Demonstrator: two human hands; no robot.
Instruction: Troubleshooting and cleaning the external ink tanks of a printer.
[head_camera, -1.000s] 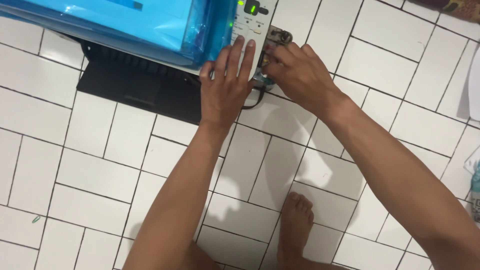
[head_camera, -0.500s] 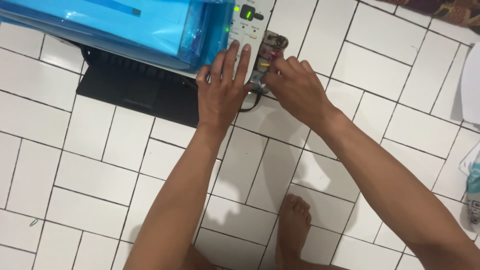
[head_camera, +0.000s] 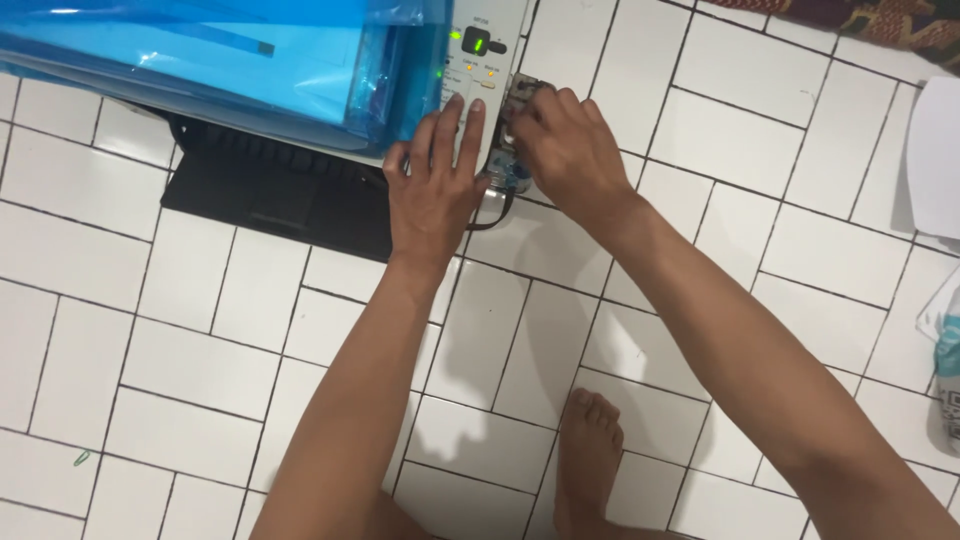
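A white printer (head_camera: 490, 25) sits on the tiled floor under a blue plastic cover (head_camera: 230, 60), with its black paper tray (head_camera: 280, 195) folded out in front. My left hand (head_camera: 432, 190) lies flat with fingers spread on the printer's control panel, just below a lit green display. My right hand (head_camera: 565, 155) is curled over a small ink tank unit (head_camera: 520, 95) fixed to the printer's right side. Its fingertips pinch the unit's top. What sits under those fingers is hidden. A dark cable loops out below the unit.
My bare foot (head_camera: 590, 460) stands on the white tiles below my arms. A white sheet of paper (head_camera: 935, 155) and a bottle (head_camera: 945, 385) lie at the right edge. A patterned rug (head_camera: 870, 20) shows top right, and a green paper clip (head_camera: 80, 458) lies bottom left.
My right hand has shifted slightly up along the ink tank unit and closed over it. My left hand stays flat on the panel. The view has drifted a little.
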